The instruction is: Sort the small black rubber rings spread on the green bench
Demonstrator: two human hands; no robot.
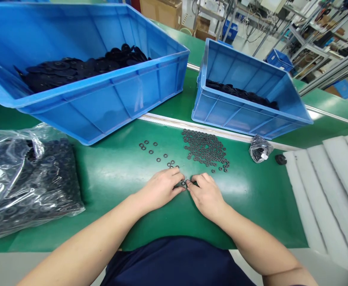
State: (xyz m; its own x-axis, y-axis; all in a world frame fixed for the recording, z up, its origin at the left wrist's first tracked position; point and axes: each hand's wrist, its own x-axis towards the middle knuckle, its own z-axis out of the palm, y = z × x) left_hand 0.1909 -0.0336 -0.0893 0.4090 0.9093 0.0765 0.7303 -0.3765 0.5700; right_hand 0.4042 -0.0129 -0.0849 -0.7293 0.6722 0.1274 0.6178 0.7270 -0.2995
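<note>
A green table runs across the frame, just past a dark blue shirt at the bottom. On the left lies a big clear bag full of black rings. On the right are white foam steps. Near them sit a small clear bag and a round black piece.

Little black rings lie in a heap in the middle of the table. More of them are spread out to the left of the heap, and a few lie right by the hands. Past them, a metal strip runs along the table. Behind it are two blue bins. The big bin at the upper left holds flat black parts, and the small bin to its right holds black parts too. Far off at the upper right are metal shelves, and at the top are brown boxes.

Both arms reach in from the bottom corners. The left hand and the right hand lie low on the table, side by side. Their fingertips nearly meet around a few rings. I cannot tell if either hand is pinching a ring.
</note>
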